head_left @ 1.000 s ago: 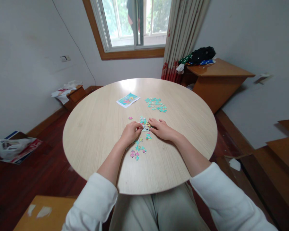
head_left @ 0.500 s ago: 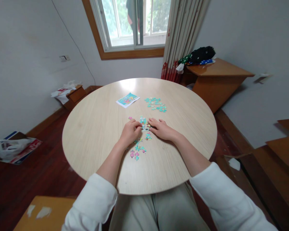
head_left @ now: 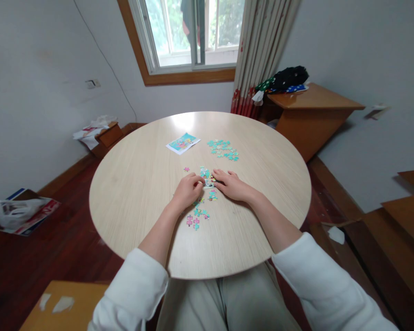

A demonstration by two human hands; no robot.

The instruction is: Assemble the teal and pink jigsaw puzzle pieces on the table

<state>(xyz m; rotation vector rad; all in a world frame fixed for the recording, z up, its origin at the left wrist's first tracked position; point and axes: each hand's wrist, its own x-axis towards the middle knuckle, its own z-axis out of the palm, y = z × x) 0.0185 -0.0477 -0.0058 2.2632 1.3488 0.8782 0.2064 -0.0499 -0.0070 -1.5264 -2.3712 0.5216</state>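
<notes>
A partly joined jigsaw puzzle (head_left: pixel 204 172) lies on the round table between my hands. My left hand (head_left: pixel 187 189) is closed, thumb and fingertips pinched at the left edge of a puzzle piece (head_left: pixel 209 183), which the fingers partly cover. From the other side, my right hand (head_left: pixel 230 185) lies low with its fingers apart, the tips touching the right edge of the joined pieces. Just below it sits a small teal and pink cluster (head_left: pixel 212 195). Several loose puzzle pieces (head_left: pixel 197 214), teal, yellow and pink, are near my left wrist, some hidden beneath it.
Farther back on the pale round table (head_left: pixel 131 184) lie a printed picture sheet (head_left: pixel 183 143) and a group of teal pieces (head_left: pixel 223 150). One pink piece (head_left: pixel 186 169) sits alone beyond my left hand. A wooden desk (head_left: pixel 310 99) with cloth on it stands at back right.
Both hands stay almost in place. The left fingertips have shifted very slightly at the puzzle's edge, and the lone pink piece shows more fully.
</notes>
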